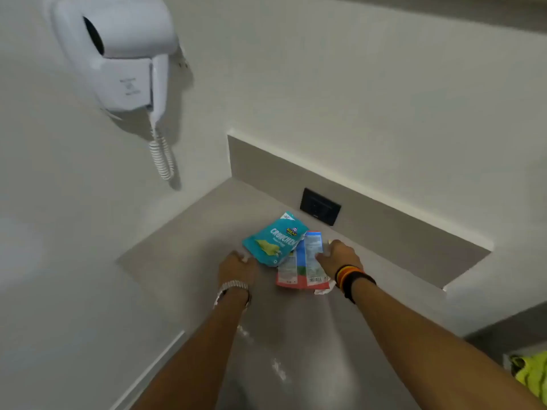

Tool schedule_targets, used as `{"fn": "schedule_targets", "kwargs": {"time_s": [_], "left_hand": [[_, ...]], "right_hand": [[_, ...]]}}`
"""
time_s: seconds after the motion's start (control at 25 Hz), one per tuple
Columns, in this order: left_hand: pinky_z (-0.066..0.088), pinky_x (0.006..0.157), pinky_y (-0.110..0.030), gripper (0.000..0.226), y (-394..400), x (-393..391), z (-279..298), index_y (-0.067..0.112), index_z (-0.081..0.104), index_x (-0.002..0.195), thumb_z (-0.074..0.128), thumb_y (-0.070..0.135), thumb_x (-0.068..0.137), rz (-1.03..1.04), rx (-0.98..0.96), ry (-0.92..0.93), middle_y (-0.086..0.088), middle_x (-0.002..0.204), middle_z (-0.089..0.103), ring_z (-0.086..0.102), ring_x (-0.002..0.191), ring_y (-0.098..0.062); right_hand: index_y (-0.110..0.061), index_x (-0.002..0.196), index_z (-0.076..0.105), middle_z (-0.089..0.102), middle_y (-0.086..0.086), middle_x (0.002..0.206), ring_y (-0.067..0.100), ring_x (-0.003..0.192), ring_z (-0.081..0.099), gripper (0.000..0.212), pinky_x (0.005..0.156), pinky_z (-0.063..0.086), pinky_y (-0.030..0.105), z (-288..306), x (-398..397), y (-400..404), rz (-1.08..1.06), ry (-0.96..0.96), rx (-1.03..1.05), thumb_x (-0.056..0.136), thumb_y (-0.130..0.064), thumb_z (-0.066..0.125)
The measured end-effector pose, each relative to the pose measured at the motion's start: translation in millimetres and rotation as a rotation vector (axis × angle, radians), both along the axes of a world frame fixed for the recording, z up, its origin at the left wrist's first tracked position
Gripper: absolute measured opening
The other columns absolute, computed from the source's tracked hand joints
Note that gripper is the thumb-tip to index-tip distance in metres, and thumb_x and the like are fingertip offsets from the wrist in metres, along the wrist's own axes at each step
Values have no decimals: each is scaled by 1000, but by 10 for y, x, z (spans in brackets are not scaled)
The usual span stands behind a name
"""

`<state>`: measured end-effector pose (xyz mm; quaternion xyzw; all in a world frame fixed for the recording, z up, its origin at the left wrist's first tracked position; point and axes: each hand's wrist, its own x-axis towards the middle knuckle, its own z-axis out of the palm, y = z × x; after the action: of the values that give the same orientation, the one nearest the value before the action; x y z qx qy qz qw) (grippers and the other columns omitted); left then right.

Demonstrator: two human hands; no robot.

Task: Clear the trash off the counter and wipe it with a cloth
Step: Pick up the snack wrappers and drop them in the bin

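A teal snack packet (273, 242) lies on the grey counter (189, 232), overlapping a red and blue wrapper (305, 266). My left hand (236, 267) sits at the teal packet's left edge, fingers curled, touching it. My right hand (339, 257) rests on the right side of the red and blue wrapper, its fingers hidden from here. A crumpled white scrap (324, 290) lies just below that wrapper. White crumbs or smears (278, 369) dot the counter nearer to me.
A white wall-mounted hair dryer (118, 54) with a coiled cord hangs at upper left. A black socket plate (319, 206) sits in the backsplash behind the packets. A yellow-green cloth (529, 374) lies at the far right edge.
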<state>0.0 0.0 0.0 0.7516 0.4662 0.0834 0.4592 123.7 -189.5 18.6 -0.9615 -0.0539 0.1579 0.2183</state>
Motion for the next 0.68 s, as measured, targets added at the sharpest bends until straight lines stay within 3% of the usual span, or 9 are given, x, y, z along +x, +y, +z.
{"fn": "schedule_targets", "kwargs": {"time_s": [0.12, 0.28, 0.4, 0.56, 0.68], "left_hand": [[51, 93, -39, 49, 43, 382, -128, 6, 66, 110, 77, 40, 76, 198, -145, 20, -21, 121, 67, 64, 111, -38], [54, 85, -40, 67, 61, 745, -316, 2, 62, 114, 85, 44, 68, 190, -164, 111, -23, 120, 67, 66, 107, -38], [55, 76, -35, 54, 82, 839, -445, 2, 65, 105, 87, 31, 65, 196, -191, 98, -21, 109, 71, 69, 97, -37], [58, 75, -36, 13, 118, 787, -423, 10, 68, 75, 80, 11, 69, 230, -299, -73, -17, 93, 75, 72, 87, -34], [61, 82, -48, 7, 206, 530, -183, 11, 67, 79, 73, 9, 75, 294, -373, -286, -25, 95, 73, 72, 90, -40]], "right_hand": [[-12, 124, 52, 65, 12, 118, 28, 96, 65, 52, 82, 54, 37, -214, 282, 26, -70, 128, 2, 86, -43, 69], [-8, 130, 50, 62, 14, 126, 31, 110, 63, 65, 87, 52, 37, -448, 462, 105, -134, 212, 46, 77, -32, 80], [-5, 129, 55, 65, 15, 125, 31, 107, 66, 61, 86, 56, 35, -509, 535, 150, -234, 267, 193, 76, -22, 82], [-16, 81, 63, 68, 5, 99, 21, 76, 65, 17, 69, 51, 27, -373, 440, 115, -345, 235, 421, 78, -17, 80], [-14, 71, 59, 73, 13, 93, 27, 72, 70, 20, 63, 59, 37, -121, 181, 50, -404, 274, 604, 85, -12, 74]]}}
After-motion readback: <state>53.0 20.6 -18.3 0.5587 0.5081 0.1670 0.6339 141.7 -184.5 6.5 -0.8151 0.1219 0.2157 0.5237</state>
